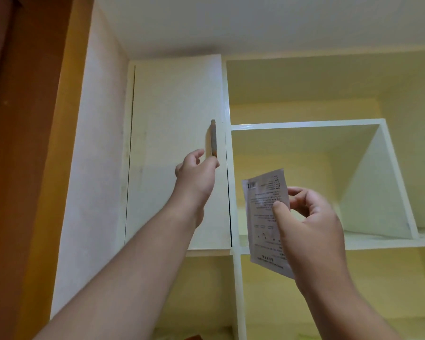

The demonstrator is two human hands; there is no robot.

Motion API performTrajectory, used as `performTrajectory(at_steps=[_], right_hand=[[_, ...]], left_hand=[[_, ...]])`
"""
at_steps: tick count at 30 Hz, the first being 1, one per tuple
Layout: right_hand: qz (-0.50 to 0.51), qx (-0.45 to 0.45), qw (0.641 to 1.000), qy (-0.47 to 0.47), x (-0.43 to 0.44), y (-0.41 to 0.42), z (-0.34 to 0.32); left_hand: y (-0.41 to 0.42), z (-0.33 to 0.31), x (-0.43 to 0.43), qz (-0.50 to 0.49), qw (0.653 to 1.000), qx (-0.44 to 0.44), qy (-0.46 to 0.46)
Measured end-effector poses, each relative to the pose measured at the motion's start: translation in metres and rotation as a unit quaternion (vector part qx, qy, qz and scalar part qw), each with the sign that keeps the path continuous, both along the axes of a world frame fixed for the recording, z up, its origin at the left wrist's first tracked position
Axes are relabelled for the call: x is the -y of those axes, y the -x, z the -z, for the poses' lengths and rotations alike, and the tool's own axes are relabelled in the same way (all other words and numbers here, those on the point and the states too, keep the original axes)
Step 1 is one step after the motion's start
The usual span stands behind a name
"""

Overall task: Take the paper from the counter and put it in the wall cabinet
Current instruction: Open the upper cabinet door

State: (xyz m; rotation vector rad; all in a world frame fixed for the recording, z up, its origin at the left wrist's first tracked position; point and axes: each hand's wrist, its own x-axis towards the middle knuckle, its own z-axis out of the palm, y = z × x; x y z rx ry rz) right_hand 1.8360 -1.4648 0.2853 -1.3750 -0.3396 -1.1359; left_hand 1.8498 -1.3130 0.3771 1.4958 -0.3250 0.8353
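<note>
The paper [263, 204] is a white printed sheet, held upright in front of the open shelves, pinched between the thumb and fingers of my right hand [312, 229]. My left hand [196, 173] is raised to the closed white cabinet door [174, 143], fingertips at the lower end of its vertical metal handle [213, 138]. Whether the fingers grip the handle or only touch it is not clear. The door looks shut, with a thin dark gap along its right edge.
To the right of the door are open white shelf compartments [304, 125] with yellow backs. A slanted white divider [368, 182] stands in the middle compartment. A brown wooden frame [22, 143] runs down the left side. The ceiling is just above.
</note>
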Motion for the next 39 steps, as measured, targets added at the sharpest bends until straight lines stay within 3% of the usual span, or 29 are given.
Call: performTrajectory(at_steps=[14, 24, 39], right_hand=[[0.017, -0.001, 1.0, 0.016, 0.003, -0.013, 0.002], [0.024, -0.006, 0.999, 0.024, 0.008, -0.013, 0.005], [0.018, -0.021, 0.999, 0.021, 0.003, -0.009, 0.009]], left_hand=[[-0.051, -0.021, 0.011, -0.086, 0.996, 0.0, -0.021], [-0.057, -0.026, 0.006, -0.272, 0.948, 0.036, -0.163], [-0.027, -0.022, -0.008, -0.326, 0.928, 0.105, -0.147]])
